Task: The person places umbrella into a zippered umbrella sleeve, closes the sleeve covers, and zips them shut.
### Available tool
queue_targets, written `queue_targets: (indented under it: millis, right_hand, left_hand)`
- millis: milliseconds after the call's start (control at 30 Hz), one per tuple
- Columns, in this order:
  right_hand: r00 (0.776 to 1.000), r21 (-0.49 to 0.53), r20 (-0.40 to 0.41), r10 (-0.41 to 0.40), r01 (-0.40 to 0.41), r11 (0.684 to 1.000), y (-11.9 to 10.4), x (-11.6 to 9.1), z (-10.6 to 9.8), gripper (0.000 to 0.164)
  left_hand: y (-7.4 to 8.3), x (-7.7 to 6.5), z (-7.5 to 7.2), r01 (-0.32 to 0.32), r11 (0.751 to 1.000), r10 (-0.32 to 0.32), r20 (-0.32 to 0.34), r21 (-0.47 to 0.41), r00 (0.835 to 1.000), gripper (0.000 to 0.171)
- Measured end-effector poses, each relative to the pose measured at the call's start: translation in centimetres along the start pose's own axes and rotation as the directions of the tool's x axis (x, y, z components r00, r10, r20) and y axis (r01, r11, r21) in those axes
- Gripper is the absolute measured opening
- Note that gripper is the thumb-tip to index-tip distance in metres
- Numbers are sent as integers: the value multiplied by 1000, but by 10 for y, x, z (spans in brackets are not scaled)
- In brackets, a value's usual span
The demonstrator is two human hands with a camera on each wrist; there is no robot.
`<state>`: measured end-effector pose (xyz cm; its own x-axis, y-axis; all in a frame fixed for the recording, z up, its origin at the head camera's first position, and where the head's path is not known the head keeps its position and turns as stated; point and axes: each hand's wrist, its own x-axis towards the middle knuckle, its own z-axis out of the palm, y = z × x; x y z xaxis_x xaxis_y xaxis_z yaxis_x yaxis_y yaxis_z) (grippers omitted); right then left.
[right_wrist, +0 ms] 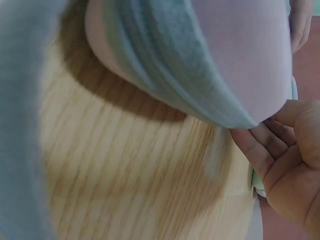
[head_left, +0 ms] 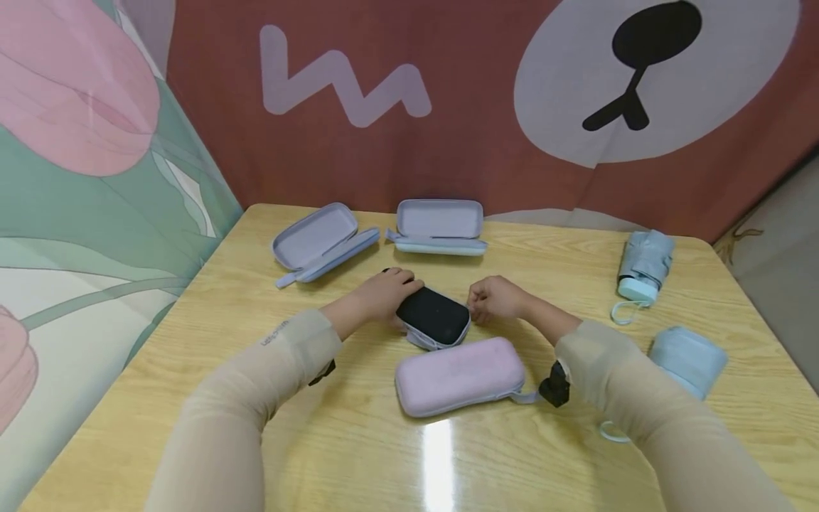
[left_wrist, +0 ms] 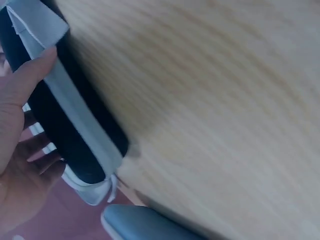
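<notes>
A black zip case [head_left: 434, 315] with a grey zip band lies behind the pink zip case [head_left: 461, 377]. My left hand [head_left: 389, 293] grips the black case at its left end; in the left wrist view the thumb lies on the grey band [left_wrist: 75, 100] and the fingers spread over the black side. At the right end of the black case, my right hand [head_left: 495, 299] has its fingers curled and pinches at the corner. In the right wrist view the pink case hides these fingertips. A grey fabric loop [head_left: 526, 397] sticks out from the pink case.
Two open lavender cases [head_left: 313, 235] [head_left: 440, 217] stand at the back of the wooden table [head_left: 320, 441]. A folded blue umbrella [head_left: 646, 263] with a wrist loop lies at the right. A light-blue pouch [head_left: 691, 359] is partly behind my right sleeve.
</notes>
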<state>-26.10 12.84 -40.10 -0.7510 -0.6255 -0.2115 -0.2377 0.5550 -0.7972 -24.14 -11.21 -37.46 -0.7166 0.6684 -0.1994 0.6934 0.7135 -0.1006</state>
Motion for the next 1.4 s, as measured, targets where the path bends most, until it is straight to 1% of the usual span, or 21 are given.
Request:
queue_targets:
  millis: [67,133,200,333,467,533,633,733,833,1100,1233,1400]
  right_hand:
    - [1000,20,1,1,-1,1000,2,0,1,13]
    - [1000,41,-6,1,-1,999,2,0,2,13]
    - [1000,55,-10,-2,3,998,3,0,4,12]
    - [1000,49,-16,-19,20,999,2,-1,6,12]
    - [1000,23,-12,-26,26,999,0,-3,6,13]
    - [1000,8,-9,-26,26,1000,-2,-4,5,13]
    - [999,-32,-11,-31,31,999,-3,-7,5,13]
    - [999,-55,-18,-43,42,998,-4,-8,5,13]
    - [999,-48,-21,-42,41,998,-4,-10,7,12]
    - [998,-70,1,-68,68,995,-11,-11,17,12]
    - [995,-100,49,-85,89,991,-18,-11,23,11]
    - [985,-148,102,-140,154,977,-28,-9,30,10]
  left_hand:
    - [-3,-2,4,-32,998,30,-40,-45,999,81]
    - [-5,-4,7,-49,997,45,-63,-57,997,80]
    - [-5,-7,8,-47,997,43,-68,-59,997,80]
    - [-4,-12,8,-37,996,32,-61,-80,998,78]
    - [-4,-19,8,-49,994,41,-80,-95,996,76]
    - [-3,-22,8,-40,995,32,-81,-87,996,76]
    - [-3,-27,9,-13,997,6,-90,-73,996,76]
    - [-3,-30,9,10,998,-18,-113,-68,993,75]
    - [-2,-34,10,45,997,-52,-119,-62,991,75]
    - [3,-47,11,135,989,-142,-125,-63,982,73]
    - [6,-53,12,196,980,-200,-113,-46,973,72]
    - [9,-59,12,246,969,-247,-126,-22,961,69]
